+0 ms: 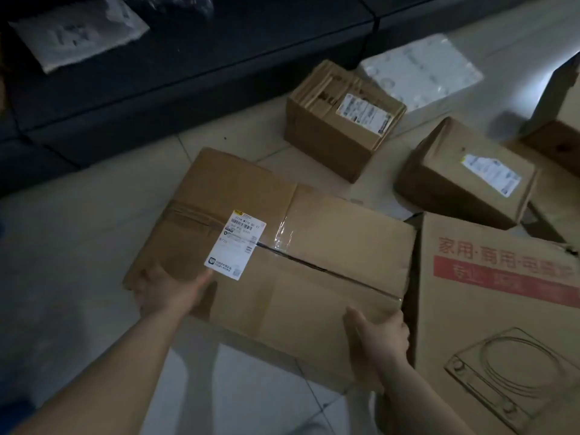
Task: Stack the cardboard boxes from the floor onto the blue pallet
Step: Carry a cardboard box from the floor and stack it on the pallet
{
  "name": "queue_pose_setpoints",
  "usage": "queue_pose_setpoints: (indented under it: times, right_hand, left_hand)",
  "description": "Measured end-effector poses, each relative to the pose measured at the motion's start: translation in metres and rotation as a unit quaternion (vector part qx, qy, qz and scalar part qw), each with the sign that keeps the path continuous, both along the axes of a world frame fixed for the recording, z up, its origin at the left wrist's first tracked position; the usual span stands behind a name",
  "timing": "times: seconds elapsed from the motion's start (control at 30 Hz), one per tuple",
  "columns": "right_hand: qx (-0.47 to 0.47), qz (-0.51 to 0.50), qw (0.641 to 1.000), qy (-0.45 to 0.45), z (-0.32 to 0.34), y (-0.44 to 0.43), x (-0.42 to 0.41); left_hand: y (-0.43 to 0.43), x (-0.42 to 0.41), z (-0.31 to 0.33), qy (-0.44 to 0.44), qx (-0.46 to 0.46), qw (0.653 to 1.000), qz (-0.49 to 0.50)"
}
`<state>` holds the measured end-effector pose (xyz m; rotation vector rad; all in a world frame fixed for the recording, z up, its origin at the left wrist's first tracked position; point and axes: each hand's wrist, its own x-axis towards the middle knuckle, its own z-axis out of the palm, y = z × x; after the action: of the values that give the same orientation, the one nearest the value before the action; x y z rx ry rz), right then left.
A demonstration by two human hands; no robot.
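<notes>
Dark, blue-black platform (188, 58) runs across the far left of the scene and is, by my reading, the pallet the boxes are bound for; it sits on pale tiled floor (78, 246). Biggest of the cardboard is the big box (298, 246), lying near and central on the tiles, well short of the platform, its taped seam running left to right. Touching its right side stands a printed box (502, 309) with red lettering and a line drawing of an appliance. Farther off are a small labelled box (332, 133) near the platform edge, a tilted box (455, 183) to its right, and a white wrapped parcel (420, 73) beyond them; a white mailer bag (78, 32) lies on the platform at far left. A white shipping label (235, 244) is stuck on the big box's top. The left hand (169, 290) grips the near-left corner, thumb along the top and fingers curled over the edge. The right hand (379, 337) clasps the near-right corner, thumb up the near face and fingers wrapped round the side. Whether the box is fully off the tiles I cannot tell. To lift well, get the fingers properly beneath both corners, keep the box level, swing it clear of the printed box, and set it flat and square on the platform.
</notes>
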<state>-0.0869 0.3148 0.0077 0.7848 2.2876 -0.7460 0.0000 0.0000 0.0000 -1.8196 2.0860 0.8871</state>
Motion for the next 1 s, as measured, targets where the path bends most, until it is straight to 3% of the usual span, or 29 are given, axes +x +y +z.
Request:
queue_pose_setpoints:
  times: [0.17, 0.3, 0.53, 0.67, 0.83, 1.0]
  right_hand:
    - [0.05, -0.031, 0.998, -0.016, -0.015, -0.017, -0.009]
    - [0.082, 0.002, 0.996, -0.025, -0.021, -0.038, -0.007]
    - [-0.054, 0.061, 0.996, -0.024, -0.025, -0.087, -0.007]
    - [0.021, 0.207, 0.972, 0.106, -0.019, -0.105, -0.051]
    - [0.03, 0.381, 0.92, 0.092, -0.024, -0.131, -0.108]
    - [0.053, 0.415, 0.907, 0.04, -0.025, -0.144, -0.128]
  left_hand:
    - [0.009, 0.006, -0.022, -0.005, 0.03, 0.996, 0.086]
    - [0.026, 0.0, -0.027, 0.014, 0.068, 0.995, 0.077]
    - [0.042, 0.003, -0.031, 0.051, 0.09, 0.981, 0.165]
    - [0.04, 0.01, -0.04, 0.09, 0.101, 0.96, 0.247]
    - [0.049, 0.019, -0.049, 0.157, 0.111, 0.934, 0.302]
    - [0.05, 0.027, -0.054, 0.185, 0.105, 0.924, 0.318]
